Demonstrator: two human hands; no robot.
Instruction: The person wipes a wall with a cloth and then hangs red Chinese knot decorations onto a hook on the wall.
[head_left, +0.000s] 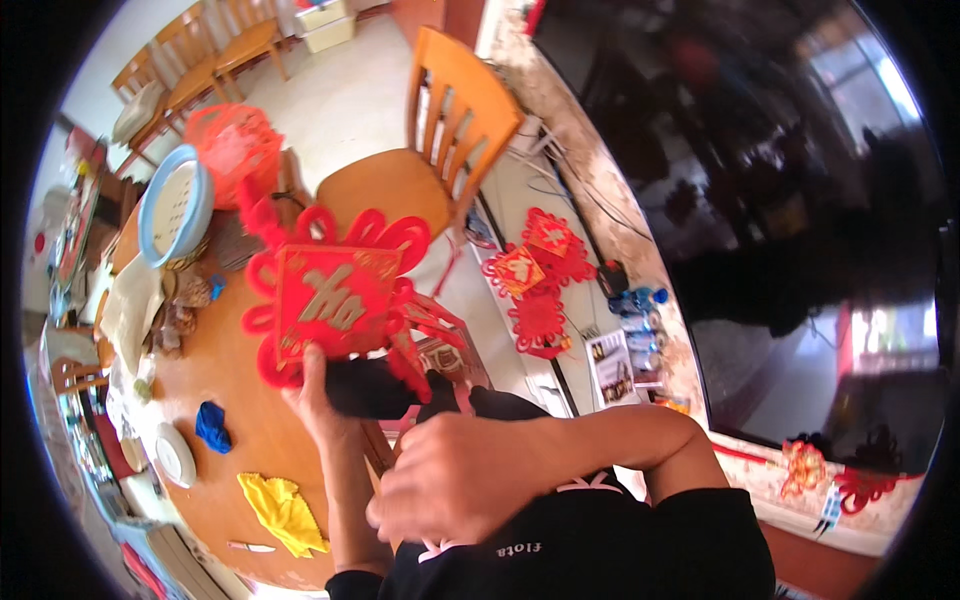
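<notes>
In my left hand [312,385] is a large red knotted ornament [290,272], gripped at its lower edge, with a gold character on its diamond centre, looped petals and red tassels. My right hand [430,475] is lower and nearer, across my body, its fingers bent and blurred; whether they hold anything I cannot tell. More red knot ornaments [540,285] lie to the right on a light surface beside the dark screen.
A wooden table [200,520] carries a blue basin [175,205], red plastic bag [238,148], white plate [175,455], blue cloth [213,427], yellow cloth [280,510] and knife [252,547]. A wooden chair [385,190] stands ahead; a large screen [760,220] and bottles [640,340] are right.
</notes>
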